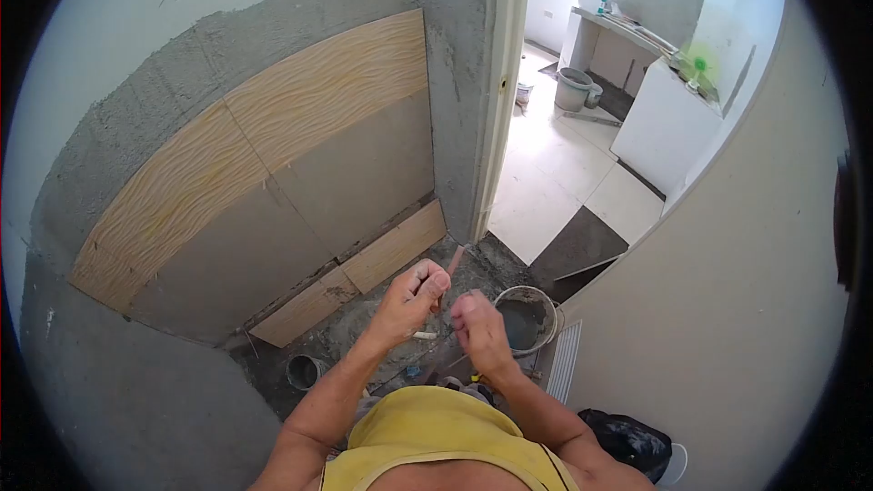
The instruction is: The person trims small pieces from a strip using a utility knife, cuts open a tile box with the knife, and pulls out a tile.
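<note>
My left hand (414,302) is closed in a pinch, thumb against the curled fingers. A thin reddish-brown strip (456,260) sticks out past its fingertips, and its lower part is hidden behind them. Close by on the right, my right hand (482,335) has its fingers curled together; anything inside them is hidden. The two hands are apart, held in front of my yellow shirt (436,418). Below and to the right stands a bucket (551,336) with grey contents. A small pale piece (425,335) lies on the rough floor beneath the hands.
Wavy beige tiles (336,64) and plain grey tiles (364,164) cover the left wall, with beige tiles (386,250) along its base. A small container (305,371) stands at lower left. Beyond the door frame (498,82) are another bucket (573,89) and a green fan (699,66).
</note>
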Motion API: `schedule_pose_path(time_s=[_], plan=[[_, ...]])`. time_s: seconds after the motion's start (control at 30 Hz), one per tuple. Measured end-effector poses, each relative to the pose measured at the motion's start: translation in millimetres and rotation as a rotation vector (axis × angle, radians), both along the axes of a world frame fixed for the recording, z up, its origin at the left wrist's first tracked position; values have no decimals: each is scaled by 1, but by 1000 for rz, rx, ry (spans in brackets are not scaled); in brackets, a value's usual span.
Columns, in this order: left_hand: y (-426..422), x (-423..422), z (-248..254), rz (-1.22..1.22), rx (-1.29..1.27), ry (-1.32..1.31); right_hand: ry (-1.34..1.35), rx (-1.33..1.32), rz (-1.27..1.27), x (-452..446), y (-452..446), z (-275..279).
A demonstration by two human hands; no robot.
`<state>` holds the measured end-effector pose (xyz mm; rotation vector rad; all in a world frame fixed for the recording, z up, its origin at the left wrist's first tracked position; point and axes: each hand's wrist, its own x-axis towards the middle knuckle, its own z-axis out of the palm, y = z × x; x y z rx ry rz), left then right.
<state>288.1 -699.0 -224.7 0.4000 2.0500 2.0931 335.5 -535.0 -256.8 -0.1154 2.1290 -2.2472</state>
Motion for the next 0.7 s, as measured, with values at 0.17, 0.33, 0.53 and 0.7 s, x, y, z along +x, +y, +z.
schedule_pose_path(time_s=[0.17,0.33,0.53,0.7], plan=[[-11,9,21,-81,-207,93,47,132,13,-12,3,19],[-21,7,26,-84,-439,378,118,205,69,-11,-4,24],[-29,7,33,-106,-457,457,-17,150,148,-9,-9,21],[-35,7,32,-134,-444,507,27,135,122,-6,-15,16]])
